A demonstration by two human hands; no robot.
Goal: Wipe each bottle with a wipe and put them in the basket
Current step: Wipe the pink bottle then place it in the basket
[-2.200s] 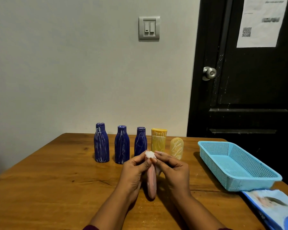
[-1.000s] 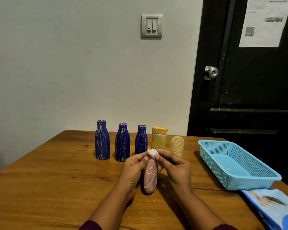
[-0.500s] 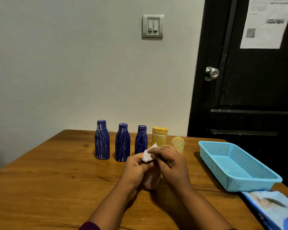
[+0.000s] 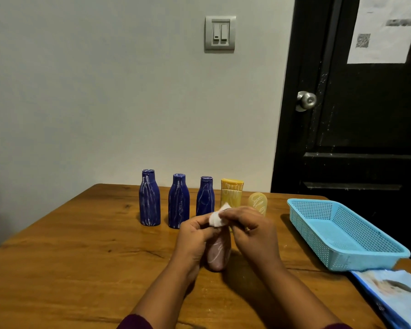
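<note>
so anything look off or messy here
White streaks run over every bottle: the blue bottles, the yellow bottles and the pink bottle gripped by the left hand, while the right hand holds the wipe at its top. Nothing is tipped or spilled.

Setting: brown wooden table (image 4: 81, 269) before a plain pale grey wall (image 4: 105, 103).
A grey two-rocker light switch plate (image 4: 220, 33) is mounted high on the wall. To its right stands a black panelled door (image 4: 365, 129) with a round silver metal knob (image 4: 306, 101); a white printed paper sheet (image 4: 384, 29) bearing a square code is fixed to the door's upper part.
</note>
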